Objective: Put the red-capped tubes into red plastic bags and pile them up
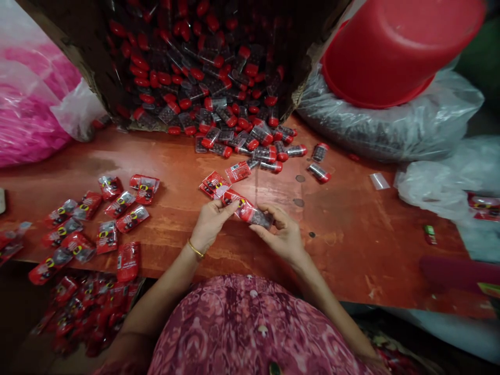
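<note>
Left hand pinching red printed packet; right hand gripping dark-filled clear bottle at packet's end, nearside of carton.

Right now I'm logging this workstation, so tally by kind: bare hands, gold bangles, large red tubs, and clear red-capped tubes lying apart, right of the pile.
Bare hands: 2
Gold metal bangle: 1
Large red plastic tub: 1
Clear red-capped plastic tubes, lying apart: 2
Total: 6
</note>
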The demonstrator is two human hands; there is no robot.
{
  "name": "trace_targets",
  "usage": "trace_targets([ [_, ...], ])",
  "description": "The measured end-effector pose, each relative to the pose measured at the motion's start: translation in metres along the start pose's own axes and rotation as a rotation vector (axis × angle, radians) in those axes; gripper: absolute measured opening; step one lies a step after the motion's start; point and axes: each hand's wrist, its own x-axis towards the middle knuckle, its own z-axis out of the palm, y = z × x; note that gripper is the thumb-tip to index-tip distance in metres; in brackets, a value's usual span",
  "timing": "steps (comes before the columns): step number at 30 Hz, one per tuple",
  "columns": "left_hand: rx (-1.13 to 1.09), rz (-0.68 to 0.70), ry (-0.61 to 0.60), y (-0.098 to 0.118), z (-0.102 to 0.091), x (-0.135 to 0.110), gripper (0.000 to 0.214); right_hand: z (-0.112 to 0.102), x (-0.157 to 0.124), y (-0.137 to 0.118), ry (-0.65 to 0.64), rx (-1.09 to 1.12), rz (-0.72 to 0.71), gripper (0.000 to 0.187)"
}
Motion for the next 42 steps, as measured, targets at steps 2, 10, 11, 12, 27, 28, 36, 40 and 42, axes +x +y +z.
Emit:
trace_targets([
  [2, -0.021, 0.012, -0.003, -0.003, 0.005, -0.001, 0.03, 0.003, 0.001, -0.002, 0.033, 0.003, -0.033, 0.031],
  [10, -0.133, -0.033, 0.029, -0.01, 0.013, 0.002, 0.032, 0.027, 0.008, -0.004, 0.173, 0.134, 0.051, 0.031],
  [11, -0.141, -0.022, 0.038, -0.009, 0.013, 0.003, 0.032, 0.028, 0.008, -0.003, 0.158, 0.216, 0.112, 0.033],
  [12, -0.148, -0.004, 0.044, -0.009, 0.012, 0.004, 0.031, 0.028, 0.008, -0.002, 0.139, 0.291, 0.175, 0.034],
  [27, -0.181, 0.022, -0.008, -0.023, 0.026, 0.0, 0.031, 0.032, 0.015, -0.009, 0.203, 0.525, 0.394, 0.025],
  [28, -0.19, 0.033, -0.009, -0.021, 0.025, 0.0, 0.031, 0.031, 0.017, -0.007, 0.182, 0.56, 0.399, 0.027],
  [36, -0.204, -0.052, -0.017, -0.015, 0.016, 0.001, 0.035, 0.042, 0.022, 0.0, 0.036, 0.636, 0.396, 0.03],
  [40, -0.274, -0.114, 0.029, -0.012, 0.003, 0.002, 0.033, 0.039, 0.034, 0.007, 0.014, 0.289, 0.217, 0.026],
  [42, -0.345, -0.117, 0.12, -0.002, -0.014, 0.007, 0.026, 0.016, 0.047, 0.02, 0.069, -0.069, 0.119, 0.026],
])
